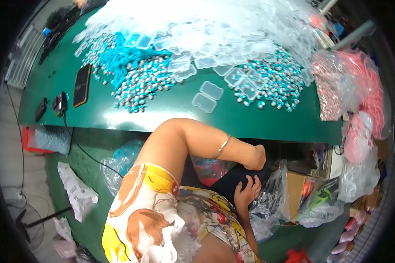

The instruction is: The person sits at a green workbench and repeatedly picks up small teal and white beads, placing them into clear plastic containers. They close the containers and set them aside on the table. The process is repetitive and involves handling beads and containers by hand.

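My left arm reaches across to the right in front of the table edge, a silver bangle (223,146) round the forearm. The left hand (255,158) is bent down at the wrist, its fingers hidden, so what they hold does not show. Just below it is my right hand (249,191), fingers apart and nothing visible in it, by dark cloth on my lap. On the green table (162,119) lies an open clear plastic case (208,97). Silver-and-turquoise beads (145,81) and turquoise cords (123,65) are heaped behind, with more beads (272,83) at the right.
A large pile of clear plastic cases (197,26) covers the table's far side. A phone (82,85) and a small black device (59,104) with a cable lie left. Bags of pink beads (328,87) and pink cords (368,83) sit right. Plastic bags (272,199) and a cardboard box (296,190) stand below.
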Tool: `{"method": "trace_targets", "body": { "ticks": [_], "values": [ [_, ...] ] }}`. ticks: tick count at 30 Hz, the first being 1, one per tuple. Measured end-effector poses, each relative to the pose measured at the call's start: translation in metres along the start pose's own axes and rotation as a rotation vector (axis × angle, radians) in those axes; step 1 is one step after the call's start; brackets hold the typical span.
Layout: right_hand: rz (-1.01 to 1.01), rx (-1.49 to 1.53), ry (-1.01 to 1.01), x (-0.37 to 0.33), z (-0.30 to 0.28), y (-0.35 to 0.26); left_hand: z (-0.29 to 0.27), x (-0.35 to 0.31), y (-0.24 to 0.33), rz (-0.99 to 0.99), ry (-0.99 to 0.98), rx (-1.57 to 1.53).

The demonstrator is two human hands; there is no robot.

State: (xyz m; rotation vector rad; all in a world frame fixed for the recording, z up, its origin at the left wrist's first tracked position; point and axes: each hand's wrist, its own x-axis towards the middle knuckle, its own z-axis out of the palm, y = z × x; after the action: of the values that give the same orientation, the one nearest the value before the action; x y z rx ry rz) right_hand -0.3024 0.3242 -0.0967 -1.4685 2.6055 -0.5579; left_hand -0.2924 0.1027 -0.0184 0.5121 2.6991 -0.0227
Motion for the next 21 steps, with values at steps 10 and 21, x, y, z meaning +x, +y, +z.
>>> {"method": "trace_targets", "body": {
  "ticks": [10, 21],
  "values": [
    [-0.01, 0.012, -0.025, 0.005, 0.006, 0.001, -0.065, -0.056, -0.02, -0.016, 0.799, -0.127],
    [-0.087, 0.059, -0.031, -0.002, 0.006, 0.0, 0.026, -0.271, -0.003, -1.468, 1.176, 0.114]
  ]
}}
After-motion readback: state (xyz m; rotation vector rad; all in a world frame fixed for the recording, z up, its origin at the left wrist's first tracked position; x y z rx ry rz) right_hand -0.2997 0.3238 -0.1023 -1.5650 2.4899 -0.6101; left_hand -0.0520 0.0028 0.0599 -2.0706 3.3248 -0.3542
